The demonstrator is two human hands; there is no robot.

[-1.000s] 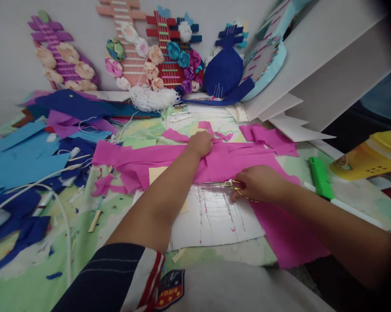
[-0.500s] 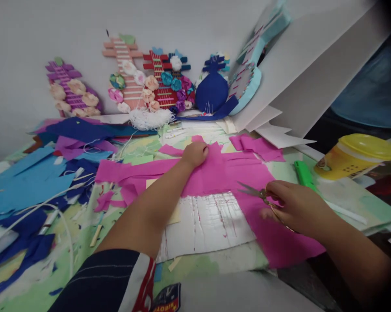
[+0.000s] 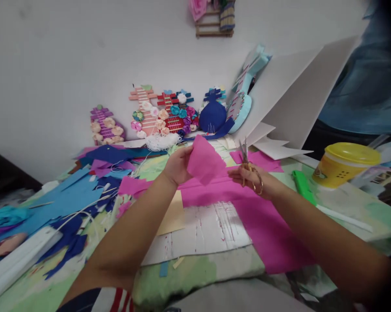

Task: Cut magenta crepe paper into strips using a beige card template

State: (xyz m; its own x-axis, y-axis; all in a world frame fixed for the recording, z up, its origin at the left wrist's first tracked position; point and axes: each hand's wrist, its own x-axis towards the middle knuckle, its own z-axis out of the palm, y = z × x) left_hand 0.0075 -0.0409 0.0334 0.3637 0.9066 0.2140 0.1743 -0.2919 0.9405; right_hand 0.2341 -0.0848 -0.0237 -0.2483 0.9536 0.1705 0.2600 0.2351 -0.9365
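Note:
My left hand (image 3: 178, 167) is closed on the edge of a small pink crepe paper piece (image 3: 206, 161), held up above the table. My right hand (image 3: 262, 181) has a pair of gold-handled scissors (image 3: 245, 157) hooked on its fingers, blades pointing up. Its fingertips reach toward the paper piece, just short of it. Below both hands lies a larger pink crepe sheet (image 3: 273, 238), spread across a white board (image 3: 201, 238) marked with streaky lines. A cream paper piece (image 3: 173, 214) rests on the board near my left forearm.
A yellow-lidded tub (image 3: 347, 167) and a green-handled tool (image 3: 302, 186) are on the right. Blue paper scraps (image 3: 73, 190), cords and a white power strip (image 3: 29, 255) cover the left. Decorated instrument shapes (image 3: 213, 115) and white boards (image 3: 295, 86) lean along the wall.
My left hand has lifted a small pink piece off the larger paper. My right hand has moved up and left toward it, turning the scissors upward. The view has tilted up.

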